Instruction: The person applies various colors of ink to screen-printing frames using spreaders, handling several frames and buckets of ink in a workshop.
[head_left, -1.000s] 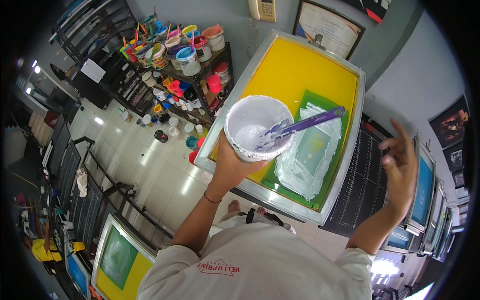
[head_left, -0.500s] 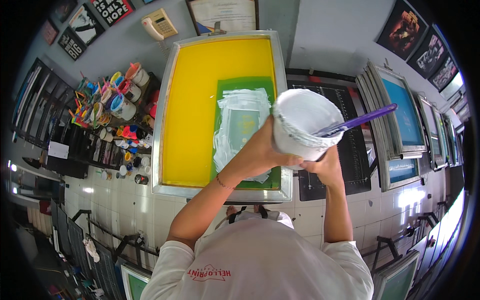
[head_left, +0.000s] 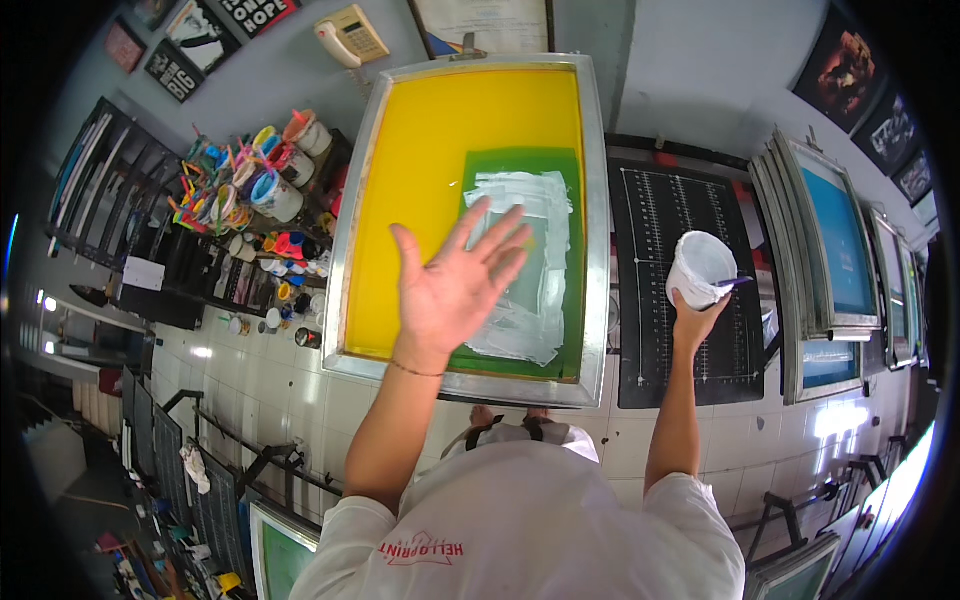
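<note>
A white tub (head_left: 704, 262), smeared with white ink and with a purple-handled tool (head_left: 733, 281) leaning out over its rim, is held from the near side by my right hand (head_left: 692, 314). It is above or on the black board (head_left: 640, 340); I cannot tell if it touches. My left hand (head_left: 455, 285), fingers spread and palm showing, is above the printing screen and holds nothing. That screen has a metal frame (head_left: 597, 240), yellow mesh (head_left: 415, 140) and a green patch (head_left: 573, 345). White ink (head_left: 550, 320) lies in broad strokes on the green patch, partly hidden by my hand.
Left of the screen stands a rack crowded with ink tubs (head_left: 277, 197). Framed screens (head_left: 826, 235) lean together at the right. A telephone (head_left: 352, 38) and pictures hang on the wall. Drying racks (head_left: 205, 480) are at the lower left.
My left hand has let go of the tub and opened over the screen. My right hand has carried the tub right and down, over the black board. The view has shifted slightly.
</note>
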